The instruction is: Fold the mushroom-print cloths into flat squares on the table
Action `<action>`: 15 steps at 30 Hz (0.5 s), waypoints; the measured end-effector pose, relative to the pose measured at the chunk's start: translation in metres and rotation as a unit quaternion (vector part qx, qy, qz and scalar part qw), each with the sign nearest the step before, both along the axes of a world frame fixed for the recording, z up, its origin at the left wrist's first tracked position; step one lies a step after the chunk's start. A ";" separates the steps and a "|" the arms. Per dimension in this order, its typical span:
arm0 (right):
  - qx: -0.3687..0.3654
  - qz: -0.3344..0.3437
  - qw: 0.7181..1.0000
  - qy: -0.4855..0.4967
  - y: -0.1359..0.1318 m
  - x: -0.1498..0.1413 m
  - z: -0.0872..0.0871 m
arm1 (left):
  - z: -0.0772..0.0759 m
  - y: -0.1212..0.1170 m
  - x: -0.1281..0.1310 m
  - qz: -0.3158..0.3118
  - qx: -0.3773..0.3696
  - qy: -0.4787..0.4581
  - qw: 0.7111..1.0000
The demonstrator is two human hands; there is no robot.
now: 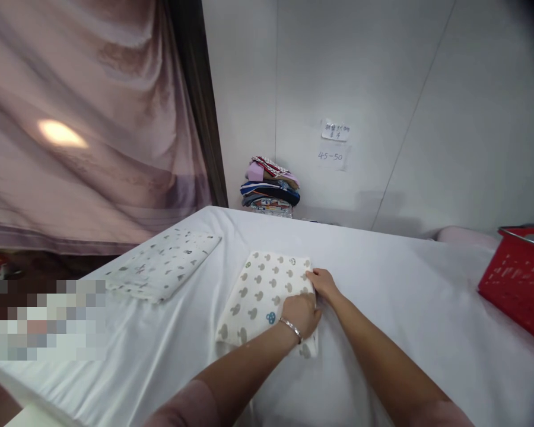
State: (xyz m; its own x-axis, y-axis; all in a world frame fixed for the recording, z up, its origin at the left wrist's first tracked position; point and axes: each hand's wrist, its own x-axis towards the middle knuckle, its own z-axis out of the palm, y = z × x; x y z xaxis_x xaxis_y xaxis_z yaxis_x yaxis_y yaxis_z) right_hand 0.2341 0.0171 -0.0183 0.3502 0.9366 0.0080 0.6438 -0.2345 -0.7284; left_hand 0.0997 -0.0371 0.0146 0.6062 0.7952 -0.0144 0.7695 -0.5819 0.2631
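A white cloth (260, 284) with a grey-brown mushroom print and one blue mushroom lies folded flat on the white-covered table (187, 350). Across its right part rests my left hand (300, 313), a silver bracelet at the wrist, its fingers curled around the cloth's right edge. Farther along that same edge, near the far right corner, my right hand (324, 283) pinches the cloth. My fingertips are partly hidden. To the left lies a second white cloth (173, 264), folded, with small grey motifs; neither hand touches it.
A stack of folded fabrics (270, 187) stands beyond the table's far edge against the wall. At the right edge is a red plastic basket (516, 276). A pink curtain (93, 118) hangs at the left. Paper notes (334, 142) are stuck on the wall.
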 end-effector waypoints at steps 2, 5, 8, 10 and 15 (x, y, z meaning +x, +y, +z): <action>-0.004 0.008 1.000 -0.021 -0.001 -0.002 0.005 | -0.001 -0.004 -0.001 -0.019 0.006 -0.002 1.000; 0.035 0.029 0.996 -0.078 -0.005 -0.013 0.016 | 0.000 -0.010 -0.002 -0.039 0.005 -0.007 0.999; 0.071 0.115 0.980 -0.149 -0.007 -0.031 0.025 | 0.003 -0.015 -0.001 -0.050 0.000 -0.004 0.999; 0.024 0.150 0.974 -0.167 -0.008 -0.040 0.025 | 0.004 -0.019 -0.002 -0.059 -0.005 -0.004 0.998; -0.056 0.143 0.970 -0.190 -0.008 -0.040 0.008 | 0.002 -0.036 -0.022 -0.146 0.014 -0.065 0.987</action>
State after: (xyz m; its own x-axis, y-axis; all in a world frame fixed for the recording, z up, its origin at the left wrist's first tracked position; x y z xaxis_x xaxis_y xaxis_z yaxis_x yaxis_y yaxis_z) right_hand 0.1944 0.0089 -0.0104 0.0677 0.9975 -0.0216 0.9112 -0.0706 -0.4059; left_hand 0.0773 -0.0734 0.0169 0.8048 0.5855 0.0974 0.5291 -0.7821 0.3293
